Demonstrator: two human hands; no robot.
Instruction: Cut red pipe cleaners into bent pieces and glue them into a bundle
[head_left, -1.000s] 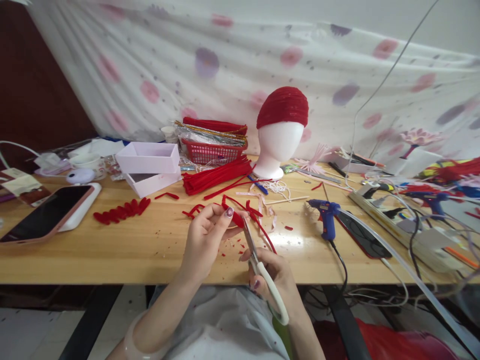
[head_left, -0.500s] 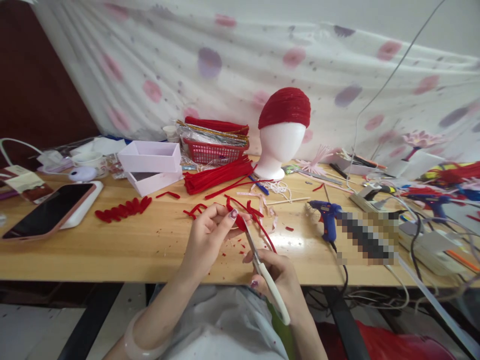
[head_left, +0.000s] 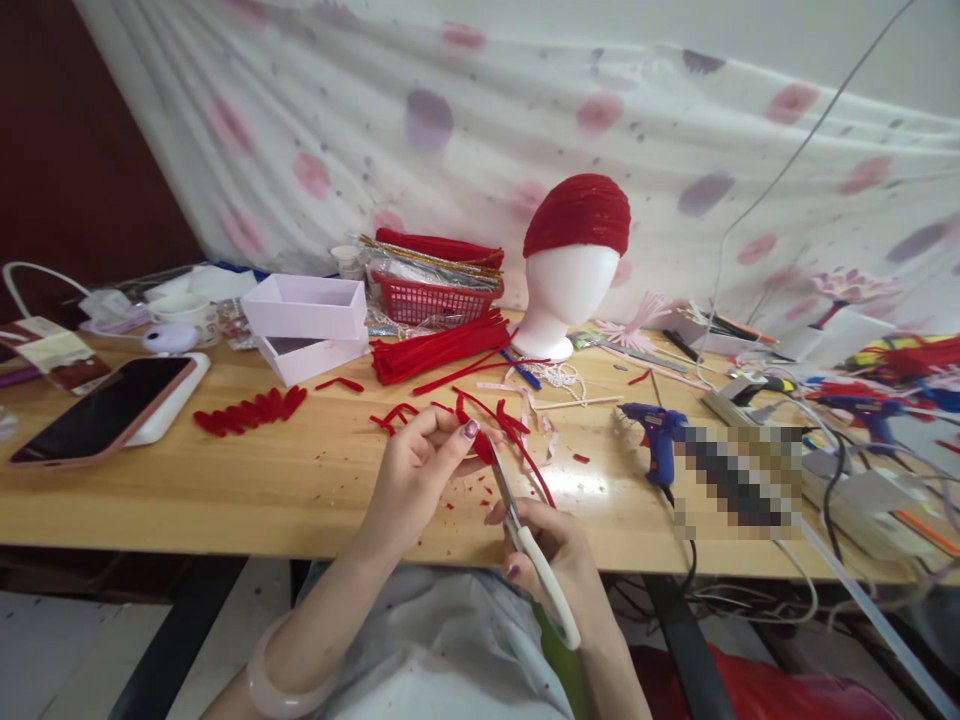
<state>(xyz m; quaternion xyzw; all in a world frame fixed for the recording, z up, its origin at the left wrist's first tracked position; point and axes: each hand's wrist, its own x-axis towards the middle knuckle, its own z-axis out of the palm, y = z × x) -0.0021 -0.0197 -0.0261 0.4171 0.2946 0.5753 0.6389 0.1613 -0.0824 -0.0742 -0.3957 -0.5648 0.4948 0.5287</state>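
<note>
Pinched between the thumb and fingers of my left hand [head_left: 424, 465] is a small red fuzzy pipe cleaner piece [head_left: 485, 451]. My right hand [head_left: 551, 540] is wrapped round the white handle of a pair of scissors [head_left: 541, 580]. The scissor blades point up and touch the red piece at my left fingertips; whether they are parted I cannot tell. Tiny red clippings [head_left: 450, 507] are scattered on the wooden table [head_left: 247, 500] beneath my hands. Bent red pipe cleaners [head_left: 517, 425] lie just behind them. Several red petal-like pieces [head_left: 251, 411] sit in a row to the left.
A white foam head [head_left: 562, 300] wrapped in red stands at the back. Beside it are a bundle of red pipe cleaners [head_left: 442, 347], a red basket [head_left: 439, 303] and lilac boxes [head_left: 304, 308]. A blue glue gun [head_left: 658, 440] lies right, with cables; a phone [head_left: 105, 410] rests left.
The view has shifted slightly, so the table's things sit a little farther right. Both hands keep nearly the same pose, with the blades still at the red piece.
</note>
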